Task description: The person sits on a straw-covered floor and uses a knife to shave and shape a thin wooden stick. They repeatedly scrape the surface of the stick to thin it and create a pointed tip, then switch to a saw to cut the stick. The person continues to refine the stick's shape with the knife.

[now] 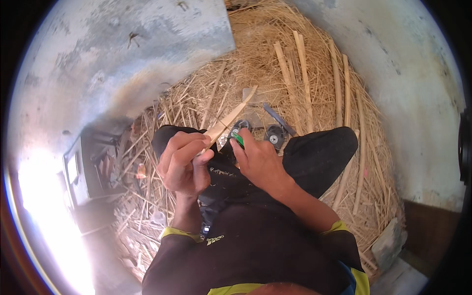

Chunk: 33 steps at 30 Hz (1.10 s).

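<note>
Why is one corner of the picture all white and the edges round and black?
In the head view, strong glare whitens the lower left, hiding the floor there; the fisheye lens bends the pale wall and leaves a black rim. The left hand gripping the pale flat wooden strip and the right hand with the green-handled tool look sharp.

The strip [228, 120] gripped in the left hand [184, 164] is pale cream with a light tan edge. The tool handle [238, 139] under the right hand [258, 162] is bright green. The trousers [314, 152] are black, flecked with pale shavings at the lap. The sleeve cuffs [179, 233] are yellow-green against a black shirt, with a blue patch at the right side. The straw heap [255, 69] is golden yellow; the long sticks [305, 73] on it are a lighter tan. The wall [123, 49] is mottled grey and white. The two round discs [274, 135] are dark grey.
</note>
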Each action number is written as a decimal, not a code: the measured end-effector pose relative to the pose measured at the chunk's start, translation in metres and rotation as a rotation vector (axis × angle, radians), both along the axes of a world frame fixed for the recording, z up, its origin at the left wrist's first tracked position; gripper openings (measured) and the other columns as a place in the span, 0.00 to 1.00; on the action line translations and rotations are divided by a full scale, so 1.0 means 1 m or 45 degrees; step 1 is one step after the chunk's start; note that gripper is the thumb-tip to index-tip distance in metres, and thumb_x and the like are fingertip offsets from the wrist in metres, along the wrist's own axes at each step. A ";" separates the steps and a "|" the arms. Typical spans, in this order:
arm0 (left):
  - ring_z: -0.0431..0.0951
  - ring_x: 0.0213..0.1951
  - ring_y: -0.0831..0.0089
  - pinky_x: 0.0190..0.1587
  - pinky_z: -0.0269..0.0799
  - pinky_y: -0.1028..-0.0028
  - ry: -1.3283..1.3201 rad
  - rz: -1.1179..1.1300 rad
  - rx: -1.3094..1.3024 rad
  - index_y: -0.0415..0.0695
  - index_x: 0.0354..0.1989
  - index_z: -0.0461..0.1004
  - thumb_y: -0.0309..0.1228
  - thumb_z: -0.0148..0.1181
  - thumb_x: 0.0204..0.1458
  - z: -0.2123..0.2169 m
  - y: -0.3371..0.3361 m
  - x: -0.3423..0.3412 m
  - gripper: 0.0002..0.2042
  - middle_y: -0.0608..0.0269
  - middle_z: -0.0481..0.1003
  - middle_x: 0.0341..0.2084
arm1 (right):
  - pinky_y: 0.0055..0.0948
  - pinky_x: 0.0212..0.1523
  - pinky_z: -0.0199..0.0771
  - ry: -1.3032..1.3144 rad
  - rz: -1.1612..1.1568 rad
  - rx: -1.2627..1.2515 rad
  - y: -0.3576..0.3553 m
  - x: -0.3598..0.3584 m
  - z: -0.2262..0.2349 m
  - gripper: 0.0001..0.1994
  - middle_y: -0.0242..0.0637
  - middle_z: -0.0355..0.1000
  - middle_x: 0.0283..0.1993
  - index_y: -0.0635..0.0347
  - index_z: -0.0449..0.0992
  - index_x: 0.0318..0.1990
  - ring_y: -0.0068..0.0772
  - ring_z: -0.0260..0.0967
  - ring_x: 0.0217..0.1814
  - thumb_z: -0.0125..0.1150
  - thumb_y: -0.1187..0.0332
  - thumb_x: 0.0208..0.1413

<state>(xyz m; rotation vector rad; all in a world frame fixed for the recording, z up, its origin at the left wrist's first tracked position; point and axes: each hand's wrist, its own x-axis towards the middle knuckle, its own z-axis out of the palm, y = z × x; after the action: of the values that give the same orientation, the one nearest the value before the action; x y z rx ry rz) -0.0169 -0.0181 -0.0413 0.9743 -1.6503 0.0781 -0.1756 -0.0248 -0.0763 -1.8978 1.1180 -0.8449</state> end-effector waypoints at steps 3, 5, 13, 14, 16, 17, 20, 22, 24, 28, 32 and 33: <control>0.77 0.23 0.65 0.23 0.69 0.74 0.157 0.015 -0.158 0.35 0.34 0.73 0.31 0.64 0.53 -0.002 0.012 0.001 0.11 0.50 0.76 0.25 | 0.48 0.19 0.68 0.099 0.053 -0.124 -0.001 0.001 0.008 0.09 0.50 0.69 0.17 0.63 0.65 0.38 0.56 0.71 0.20 0.53 0.66 0.62; 0.77 0.23 0.66 0.23 0.69 0.75 0.287 -0.002 -0.191 0.34 0.34 0.73 0.30 0.64 0.53 -0.005 0.023 0.005 0.10 0.51 0.76 0.25 | 0.48 0.18 0.69 0.075 0.064 -0.170 0.006 0.004 0.006 0.10 0.49 0.69 0.16 0.61 0.64 0.37 0.55 0.71 0.19 0.53 0.64 0.62; 0.67 0.20 0.77 0.22 0.62 0.80 0.061 0.041 -0.076 0.33 0.35 0.69 0.32 0.57 0.60 -0.028 0.025 0.010 0.11 0.50 0.74 0.27 | 0.46 0.18 0.70 -0.019 0.097 -0.310 0.012 0.007 -0.012 0.10 0.47 0.68 0.15 0.61 0.65 0.36 0.52 0.71 0.18 0.55 0.64 0.61; 0.68 0.20 0.77 0.22 0.63 0.80 0.069 0.031 -0.072 0.33 0.35 0.69 0.31 0.57 0.60 -0.028 0.025 0.010 0.11 0.50 0.74 0.27 | 0.46 0.18 0.70 0.013 0.079 -0.319 0.011 0.007 -0.016 0.10 0.47 0.68 0.15 0.61 0.65 0.36 0.51 0.71 0.18 0.55 0.65 0.61; 0.68 0.20 0.77 0.22 0.63 0.80 0.085 0.010 -0.063 0.34 0.35 0.69 0.31 0.57 0.60 -0.029 0.025 0.009 0.11 0.50 0.74 0.27 | 0.46 0.19 0.70 0.078 0.041 -0.334 0.006 0.007 -0.029 0.10 0.47 0.68 0.15 0.62 0.65 0.36 0.51 0.72 0.19 0.54 0.65 0.61; 0.68 0.21 0.77 0.24 0.64 0.80 0.046 0.068 -0.099 0.34 0.35 0.69 0.30 0.56 0.60 -0.032 0.022 0.010 0.10 0.50 0.74 0.26 | 0.46 0.19 0.70 0.119 0.052 -0.316 0.003 0.007 -0.025 0.10 0.46 0.68 0.15 0.62 0.65 0.36 0.50 0.72 0.19 0.54 0.65 0.61; 0.69 0.22 0.77 0.25 0.64 0.80 0.111 0.115 -0.075 0.34 0.34 0.69 0.29 0.56 0.59 -0.030 0.021 0.013 0.09 0.51 0.74 0.26 | 0.46 0.19 0.70 0.162 0.073 -0.244 0.008 0.010 -0.009 0.10 0.47 0.68 0.16 0.63 0.65 0.36 0.51 0.72 0.20 0.54 0.65 0.61; 0.74 0.23 0.68 0.25 0.69 0.74 0.116 0.136 -0.084 0.32 0.34 0.70 0.28 0.60 0.57 -0.033 0.019 0.012 0.10 0.52 0.75 0.24 | 0.47 0.22 0.69 0.108 0.074 -0.227 0.015 0.009 -0.011 0.10 0.51 0.69 0.18 0.64 0.66 0.37 0.55 0.71 0.22 0.56 0.66 0.60; 0.77 0.23 0.63 0.25 0.71 0.71 0.120 0.132 -0.111 0.31 0.33 0.70 0.29 0.62 0.55 -0.029 0.026 0.008 0.11 0.51 0.76 0.23 | 0.47 0.22 0.69 0.296 -0.023 -0.137 -0.004 -0.004 -0.046 0.11 0.51 0.69 0.18 0.64 0.66 0.37 0.55 0.71 0.22 0.55 0.64 0.61; 0.66 0.17 0.77 0.22 0.64 0.77 -0.014 0.296 -0.258 0.37 0.32 0.67 0.42 0.53 0.62 -0.021 0.035 0.002 0.17 0.56 0.73 0.18 | 0.48 0.22 0.70 0.318 0.021 -0.082 0.002 -0.012 -0.029 0.12 0.51 0.69 0.19 0.63 0.67 0.39 0.55 0.72 0.23 0.53 0.62 0.62; 0.66 0.19 0.74 0.20 0.62 0.75 -0.047 0.579 -0.508 0.39 0.35 0.63 0.42 0.43 0.66 0.015 0.060 0.007 0.17 0.58 0.65 0.23 | 0.45 0.20 0.66 -0.122 0.208 -0.132 0.017 0.008 -0.007 0.11 0.48 0.70 0.20 0.66 0.66 0.39 0.53 0.70 0.21 0.56 0.66 0.61; 0.66 0.19 0.74 0.19 0.62 0.76 -0.052 0.579 -0.546 0.39 0.35 0.63 0.41 0.42 0.66 0.015 0.064 0.012 0.16 0.59 0.65 0.22 | 0.43 0.20 0.65 -0.124 0.206 -0.158 0.015 0.012 -0.009 0.11 0.49 0.70 0.20 0.68 0.66 0.39 0.52 0.69 0.20 0.57 0.67 0.60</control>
<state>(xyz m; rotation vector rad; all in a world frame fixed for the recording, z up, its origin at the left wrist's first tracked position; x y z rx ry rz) -0.0049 0.0457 -0.0259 0.9950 -1.3416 0.7316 -0.1638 -0.0094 -0.0854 -1.9956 0.8582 -0.9225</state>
